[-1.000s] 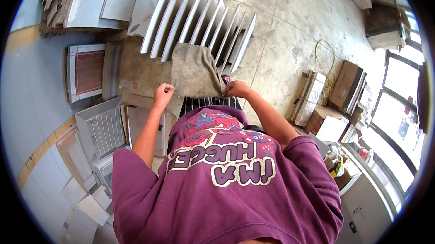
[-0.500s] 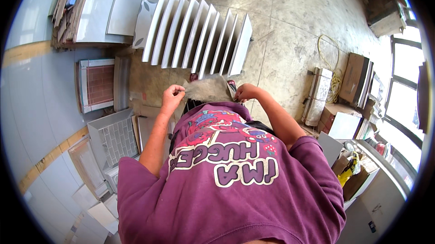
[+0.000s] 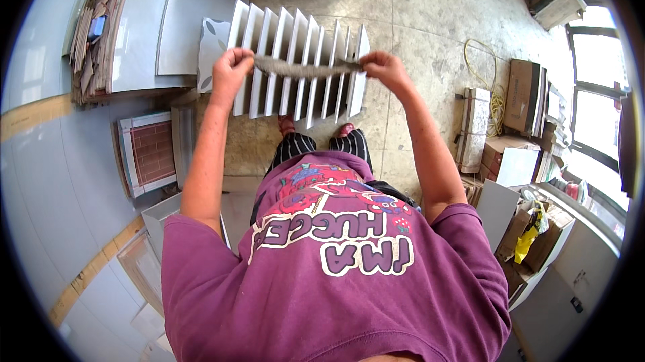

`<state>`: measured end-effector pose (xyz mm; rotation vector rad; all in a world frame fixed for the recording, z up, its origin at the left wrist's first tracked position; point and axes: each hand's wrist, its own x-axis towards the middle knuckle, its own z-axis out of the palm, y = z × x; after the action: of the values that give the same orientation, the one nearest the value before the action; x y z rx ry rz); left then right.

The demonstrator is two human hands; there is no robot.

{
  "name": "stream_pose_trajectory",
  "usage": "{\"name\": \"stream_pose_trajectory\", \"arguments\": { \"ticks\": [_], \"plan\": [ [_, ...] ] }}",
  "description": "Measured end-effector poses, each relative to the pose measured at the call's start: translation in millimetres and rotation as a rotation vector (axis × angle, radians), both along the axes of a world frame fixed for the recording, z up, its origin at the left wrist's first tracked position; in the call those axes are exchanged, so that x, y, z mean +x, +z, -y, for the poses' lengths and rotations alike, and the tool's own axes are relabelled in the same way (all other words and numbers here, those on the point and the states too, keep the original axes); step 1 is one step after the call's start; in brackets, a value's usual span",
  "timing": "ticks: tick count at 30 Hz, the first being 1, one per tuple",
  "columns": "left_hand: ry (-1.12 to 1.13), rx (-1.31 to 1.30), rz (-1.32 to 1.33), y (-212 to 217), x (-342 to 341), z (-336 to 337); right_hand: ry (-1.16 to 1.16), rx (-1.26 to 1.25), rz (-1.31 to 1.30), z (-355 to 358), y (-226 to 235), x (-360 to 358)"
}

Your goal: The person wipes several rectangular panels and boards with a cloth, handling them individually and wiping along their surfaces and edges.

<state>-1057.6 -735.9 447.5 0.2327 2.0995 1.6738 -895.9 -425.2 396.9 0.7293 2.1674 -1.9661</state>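
A grey cloth [image 3: 306,67] is stretched flat and level between both hands at arm's length, seen nearly edge-on. My left hand [image 3: 232,66] grips its left end and my right hand [image 3: 379,66] grips its right end. Below the cloth a row of several white tiles [image 3: 295,39] stands on edge on the concrete floor, just beyond my feet.
A reddish patterned tile in a white frame [image 3: 151,150] leans at the left by grey wall panels. Large grey slabs [image 3: 144,19] lie at the upper left. Cardboard boxes [image 3: 521,97], a yellow cord [image 3: 494,93] and stacked tiles [image 3: 474,127] sit at the right near windows.
Both hands have risen and spread apart, pulling the cloth from a hanging drape in front of my body into a taut horizontal band over the tile row.
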Motion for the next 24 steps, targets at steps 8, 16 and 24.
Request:
{"name": "stream_pose_trajectory", "arguments": {
  "ticks": [8,16,24],
  "plan": [
    [0.136,0.053,-0.172,19,-127,12,-0.429,-0.035,-0.270,53,28,-110],
    [0.199,-0.019,-0.054,-71,-166,80,-0.359,0.172,-0.013,125,-58,-144],
    [0.193,-0.208,0.107,-149,-84,174,0.202,0.221,0.316,190,-71,-92]
  ]
}}
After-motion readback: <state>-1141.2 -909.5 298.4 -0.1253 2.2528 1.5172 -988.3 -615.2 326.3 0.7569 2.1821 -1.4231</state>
